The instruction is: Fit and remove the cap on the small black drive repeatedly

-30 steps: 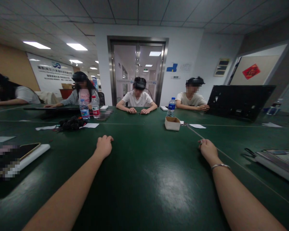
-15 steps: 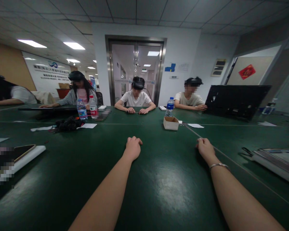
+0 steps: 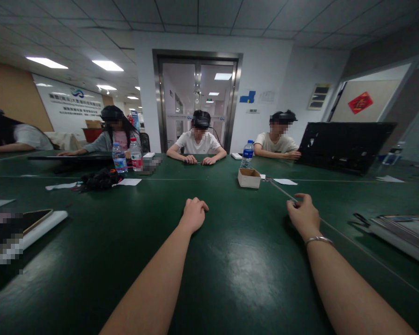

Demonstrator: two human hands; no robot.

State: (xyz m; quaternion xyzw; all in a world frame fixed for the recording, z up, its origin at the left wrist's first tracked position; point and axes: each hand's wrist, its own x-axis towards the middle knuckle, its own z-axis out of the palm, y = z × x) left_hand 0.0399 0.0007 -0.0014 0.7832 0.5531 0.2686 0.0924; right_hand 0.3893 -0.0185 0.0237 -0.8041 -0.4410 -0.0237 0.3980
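Observation:
My left hand [image 3: 194, 215] rests on the green table [image 3: 230, 242], fingers curled down and thumb side to the right. Whatever may lie under its fingers is hidden. Farther right, my right hand [image 3: 303, 216], with a silver bangle [image 3: 319, 240] at the wrist, is bent in a curve near a pale seam in the tabletop. A small greyish shiny thing [image 3: 293, 203] shows at its thumb and fingertips, too small to name. Ahead, between the two hands, stands a small open cardboard box [image 3: 249, 178]; neither hand touches it.
Bottles [image 3: 247, 155] stand farther back, some beside a black tangled bundle [image 3: 101, 178]. A phone [image 3: 37, 220] lies at left, a striped bag [image 3: 401, 232] at right. Across the table sit several people, one [image 3: 199, 142] facing me, another by a black panel [image 3: 345, 146].
My right hand has turned and raised its index finger, so the gap between thumb and finger now shows with a small shiny thing there. My left hand stays almost still.

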